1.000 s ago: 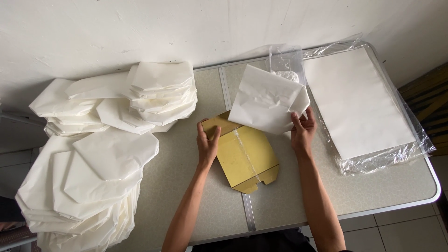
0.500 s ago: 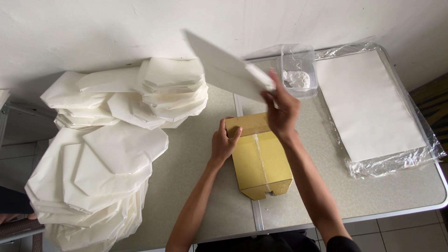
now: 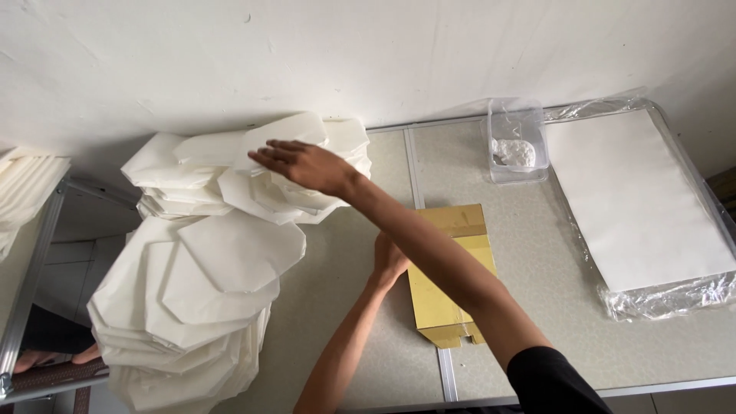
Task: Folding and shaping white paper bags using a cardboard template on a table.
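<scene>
My right hand [image 3: 303,165] lies flat, fingers spread, on the folded white sheet [image 3: 295,130] topping the far pile [image 3: 230,172]. My left hand [image 3: 389,259] presses open against the gold cardboard form [image 3: 452,276], my forearm crossing above it. A clear tub [image 3: 517,138] and wrapped paper stack [image 3: 636,199] sit rightward. Half a second ago that sheet was midair
</scene>
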